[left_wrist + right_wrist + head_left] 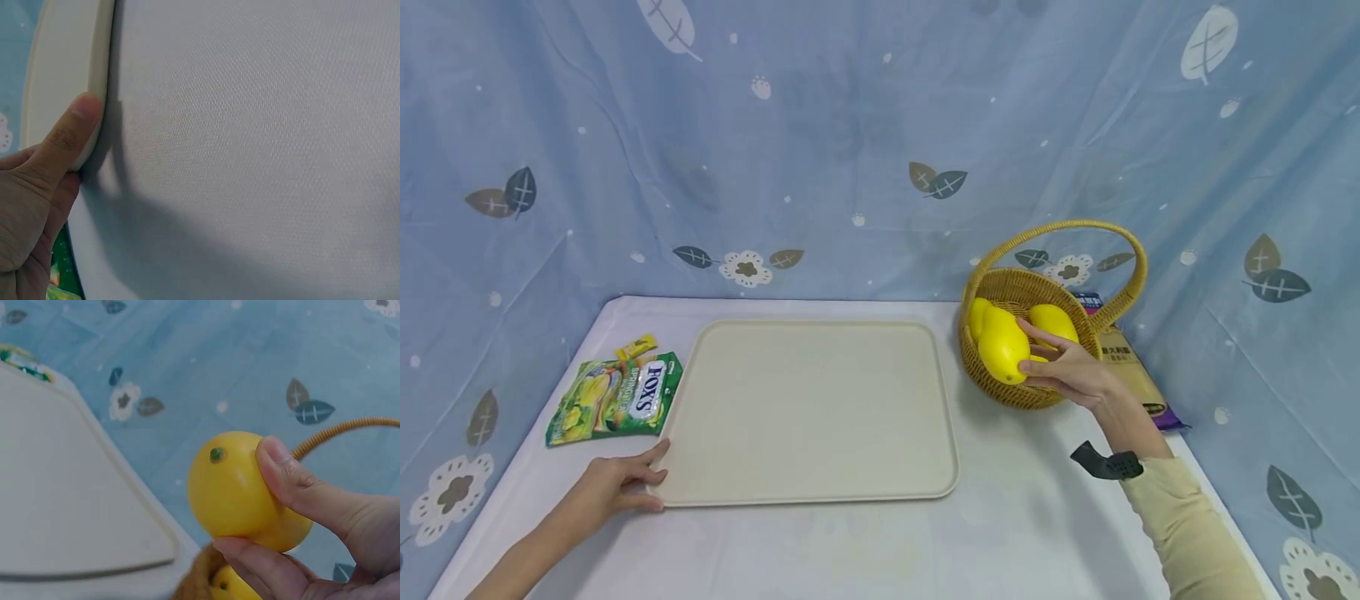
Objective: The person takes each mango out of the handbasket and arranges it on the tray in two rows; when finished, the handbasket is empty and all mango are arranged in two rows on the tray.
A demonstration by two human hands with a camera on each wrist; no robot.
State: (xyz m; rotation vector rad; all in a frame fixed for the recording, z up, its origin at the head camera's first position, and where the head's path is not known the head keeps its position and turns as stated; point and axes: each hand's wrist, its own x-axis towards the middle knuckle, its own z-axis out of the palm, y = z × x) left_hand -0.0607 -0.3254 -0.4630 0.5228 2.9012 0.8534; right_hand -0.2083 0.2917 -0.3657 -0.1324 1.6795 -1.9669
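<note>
My right hand (1067,371) grips a smooth yellow mango (1002,346), thumb on one side and fingers on the other, over the near left rim of a wicker basket (1000,390). A small green stem nub shows on the held mango in the right wrist view. More yellow mangoes (1054,323) lie in the basket, partly hidden by my hand. At the near left corner of a cream tray (808,408), my left hand (613,486) pinches the edge, its thumb (69,134) along the rim in the left wrist view. The tray lies flat.
A green candy bag (613,398) lies left of the tray, with a small yellow packet (636,347) behind it. Behind the basket's right side is a brown and purple package (1131,367). The basket's tall handle (1075,223) arches up near the blue patterned curtain (850,125).
</note>
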